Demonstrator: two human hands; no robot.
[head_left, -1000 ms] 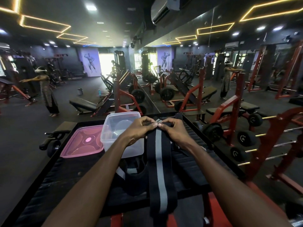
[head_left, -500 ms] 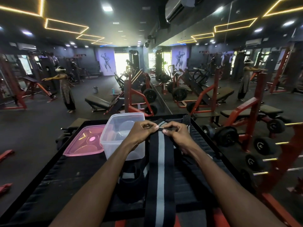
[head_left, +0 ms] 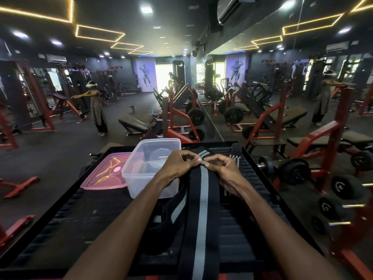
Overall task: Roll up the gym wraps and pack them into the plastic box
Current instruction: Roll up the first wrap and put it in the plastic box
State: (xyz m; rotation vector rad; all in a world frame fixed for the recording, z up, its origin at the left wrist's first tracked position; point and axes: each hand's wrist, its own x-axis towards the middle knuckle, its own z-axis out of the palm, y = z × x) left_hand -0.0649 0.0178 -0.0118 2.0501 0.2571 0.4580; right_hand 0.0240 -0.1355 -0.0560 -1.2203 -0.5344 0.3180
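A long black gym wrap (head_left: 201, 215) with a grey centre stripe lies lengthwise on the black platform (head_left: 60, 229) and hangs over its near edge. My left hand (head_left: 177, 164) and my right hand (head_left: 224, 170) both pinch the wrap's far end, fingertips meeting. A second black wrap (head_left: 171, 217) lies bunched to the left of it, under my left forearm. The clear plastic box (head_left: 141, 168) stands open just left of my left hand, with its pink lid (head_left: 105, 174) flat beside it.
More striped wrap fabric (head_left: 234, 158) lies beyond my right hand. Dumbbells on a red rack (head_left: 327, 178) stand close on the right. A mirror wall, benches and machines fill the room. A person (head_left: 96, 110) with outstretched arms stands at far left.
The camera has turned a little, shifting the scene rightwards in view. Both hands stay pinched on the wrap's far end, with only small finger movement.
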